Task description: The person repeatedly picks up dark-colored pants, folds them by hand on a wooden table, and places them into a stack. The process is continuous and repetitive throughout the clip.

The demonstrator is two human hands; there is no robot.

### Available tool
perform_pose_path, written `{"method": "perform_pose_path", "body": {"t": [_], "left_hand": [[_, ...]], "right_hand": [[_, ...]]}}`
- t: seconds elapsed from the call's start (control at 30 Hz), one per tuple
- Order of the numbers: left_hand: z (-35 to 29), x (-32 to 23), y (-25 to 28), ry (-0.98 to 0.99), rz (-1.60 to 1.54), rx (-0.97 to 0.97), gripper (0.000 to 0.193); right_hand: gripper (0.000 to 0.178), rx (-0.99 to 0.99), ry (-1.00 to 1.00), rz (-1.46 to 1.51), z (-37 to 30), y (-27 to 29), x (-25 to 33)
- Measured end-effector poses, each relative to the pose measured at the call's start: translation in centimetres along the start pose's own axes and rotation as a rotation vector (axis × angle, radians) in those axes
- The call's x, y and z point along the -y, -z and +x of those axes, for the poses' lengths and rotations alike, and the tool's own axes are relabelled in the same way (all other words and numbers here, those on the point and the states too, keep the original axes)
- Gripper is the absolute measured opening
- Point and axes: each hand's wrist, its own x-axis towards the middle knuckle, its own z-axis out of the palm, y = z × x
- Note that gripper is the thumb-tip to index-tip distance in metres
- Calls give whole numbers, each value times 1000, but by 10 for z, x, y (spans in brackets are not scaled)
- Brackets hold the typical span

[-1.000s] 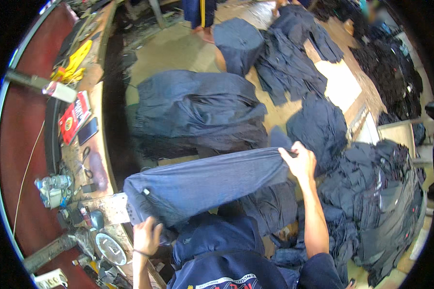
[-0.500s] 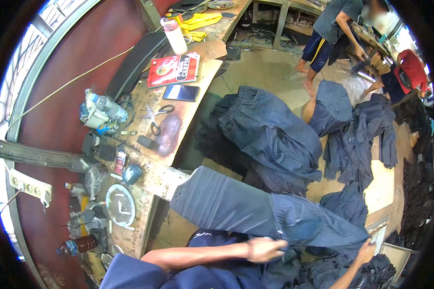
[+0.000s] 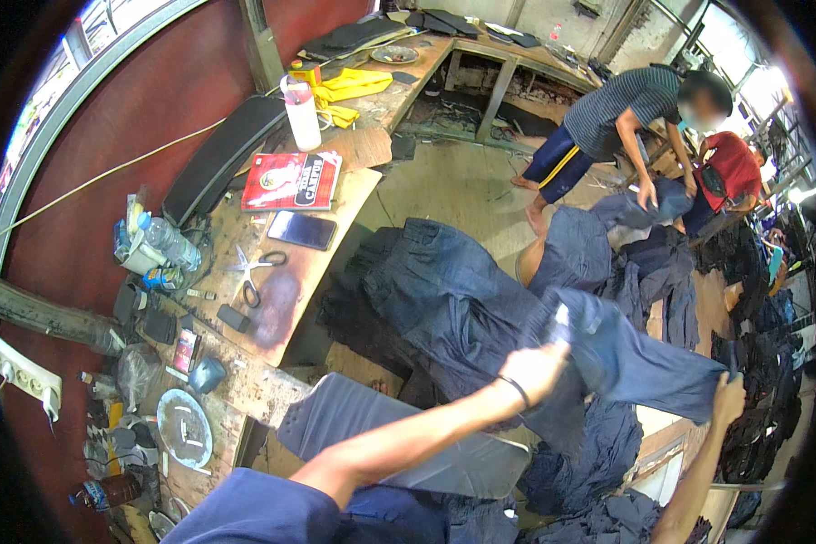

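Observation:
Dark blue trousers [image 3: 635, 349] are stretched in the air between my two hands, partly blurred by motion. My left hand [image 3: 533, 372] is closed at their left end, with a small white blur beside the fingers that I cannot make out. My right hand [image 3: 729, 397] grips the far-right end of the cloth. Below my left forearm lies a narrow padded board [image 3: 335, 419] with a dark cover, its surface bare of the trousers. A heap of dark trousers [image 3: 449, 290] hangs just beyond the board.
On the left workbench [image 3: 254, 394] are scissors [image 3: 256, 267], a phone [image 3: 301, 230], a red book [image 3: 290, 180] and a white bottle [image 3: 301, 113]. More dark cloth [image 3: 598, 453] lies below the held trousers. Ahead, a person in a striped shirt [image 3: 607, 113] bends over cloth beside another in red [image 3: 730, 168].
The trousers have come off the padded board and are raised up and to the right in my hands. The person in the striped shirt now reaches toward cloth; my view has shifted.

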Motion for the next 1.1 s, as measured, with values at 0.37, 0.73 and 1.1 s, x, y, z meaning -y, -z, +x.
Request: {"method": "perform_pose_path", "body": {"t": [0.37, 0.73, 1.1], "left_hand": [[-25, 190, 178, 461, 470, 255, 60], [-173, -149, -10, 12, -1760, 755, 50], [-219, -168, -81, 74, -1761, 530, 40]], "right_hand": [[59, 682, 106, 723, -333, -83, 172], [48, 1144, -345, 585, -741, -190, 21], [56, 1400, -474, 810, -693, -215, -77]]}}
